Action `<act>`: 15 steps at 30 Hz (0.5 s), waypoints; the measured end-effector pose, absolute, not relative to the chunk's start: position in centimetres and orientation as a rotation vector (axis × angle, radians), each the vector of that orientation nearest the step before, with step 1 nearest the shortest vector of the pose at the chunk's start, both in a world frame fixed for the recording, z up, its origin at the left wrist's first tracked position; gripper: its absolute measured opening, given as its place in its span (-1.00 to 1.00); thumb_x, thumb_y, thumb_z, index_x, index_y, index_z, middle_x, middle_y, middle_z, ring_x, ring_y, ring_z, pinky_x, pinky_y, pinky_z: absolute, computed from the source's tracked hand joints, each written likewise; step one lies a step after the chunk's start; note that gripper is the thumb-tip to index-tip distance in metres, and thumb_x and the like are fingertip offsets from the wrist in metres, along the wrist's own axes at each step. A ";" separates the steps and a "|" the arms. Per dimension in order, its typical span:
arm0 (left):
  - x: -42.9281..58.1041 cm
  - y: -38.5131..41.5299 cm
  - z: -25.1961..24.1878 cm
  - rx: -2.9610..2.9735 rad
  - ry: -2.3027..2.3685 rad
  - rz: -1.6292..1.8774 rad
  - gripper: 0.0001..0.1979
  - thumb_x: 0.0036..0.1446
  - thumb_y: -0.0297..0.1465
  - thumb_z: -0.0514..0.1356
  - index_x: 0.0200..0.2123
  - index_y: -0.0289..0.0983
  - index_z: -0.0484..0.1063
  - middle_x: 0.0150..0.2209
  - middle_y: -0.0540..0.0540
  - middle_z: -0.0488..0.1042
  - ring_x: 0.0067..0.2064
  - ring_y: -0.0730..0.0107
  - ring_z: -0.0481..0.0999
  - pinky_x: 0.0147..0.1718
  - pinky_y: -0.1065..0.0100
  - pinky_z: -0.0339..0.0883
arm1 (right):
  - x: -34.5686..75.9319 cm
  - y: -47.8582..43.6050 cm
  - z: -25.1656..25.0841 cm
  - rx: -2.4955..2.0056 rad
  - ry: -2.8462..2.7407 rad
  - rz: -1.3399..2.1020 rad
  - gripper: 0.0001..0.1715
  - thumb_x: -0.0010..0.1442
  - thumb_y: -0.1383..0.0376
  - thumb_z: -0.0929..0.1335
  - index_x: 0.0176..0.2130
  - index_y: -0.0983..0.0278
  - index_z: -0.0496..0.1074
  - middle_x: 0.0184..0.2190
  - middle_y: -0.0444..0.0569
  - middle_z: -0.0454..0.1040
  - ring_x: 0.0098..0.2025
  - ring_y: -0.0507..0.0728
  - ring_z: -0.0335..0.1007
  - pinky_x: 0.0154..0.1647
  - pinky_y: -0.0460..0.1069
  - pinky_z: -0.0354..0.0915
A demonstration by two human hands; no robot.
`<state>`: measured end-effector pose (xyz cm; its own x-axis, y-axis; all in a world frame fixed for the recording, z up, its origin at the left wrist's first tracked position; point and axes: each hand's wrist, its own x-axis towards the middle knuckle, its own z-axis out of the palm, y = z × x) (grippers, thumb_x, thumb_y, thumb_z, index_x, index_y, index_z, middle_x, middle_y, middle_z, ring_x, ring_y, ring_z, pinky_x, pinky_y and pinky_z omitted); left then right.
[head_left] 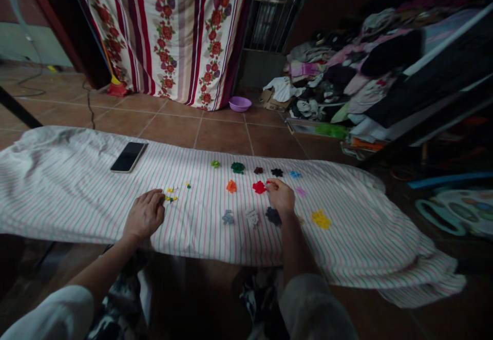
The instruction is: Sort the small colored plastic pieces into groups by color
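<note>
Phone (129, 156) is parked at the left on the cloth-covered desk (77, 196). Left hand (145, 213) is rested left of centre, fingers bent and close together; grip can't be told. Yellow-and-green pieces (170, 197) are set out just beside it; progress judged early, only that small group done. Bulk is left in colour piles, centre to right: orange pile (231, 186), red pile (259, 187), yellow pile (321, 219), others. Right hand (282, 195) is held at the red pile's edge, fingers apparently pinched on a red piece (268, 182). Tan pile (301, 220) is mostly hidden behind the right forearm (296, 242). Whether yellow-and-green bits are joined can't be made out.
</note>
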<state>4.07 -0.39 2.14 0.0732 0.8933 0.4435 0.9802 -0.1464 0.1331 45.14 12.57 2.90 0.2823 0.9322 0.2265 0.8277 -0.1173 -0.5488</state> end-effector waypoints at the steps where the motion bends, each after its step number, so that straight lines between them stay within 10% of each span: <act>1: 4.1 -0.4 2.1 -2.143 -1.907 -0.642 -0.78 0.13 -0.42 0.00 -0.17 -0.25 0.37 -0.03 -0.19 0.52 -0.01 0.11 0.47 -0.06 0.12 0.32 | 45.2 12.6 2.8 -1.973 -1.573 0.230 -0.67 0.10 0.29 0.27 -0.20 0.17 0.58 -0.32 -0.04 0.60 -0.27 0.16 0.48 -0.27 -0.02 0.28; 15: 4.0 -0.4 2.1 -2.146 -1.899 -0.646 -0.77 0.14 -0.43 0.01 -0.16 -0.26 0.38 -0.03 -0.20 0.52 0.01 0.11 0.47 -0.04 0.12 0.32 | 45.2 13.0 2.0 -2.022 -1.624 0.248 -0.71 0.10 0.30 0.30 -0.22 0.17 0.57 -0.31 -0.05 0.61 -0.27 0.15 0.49 -0.26 -0.02 0.30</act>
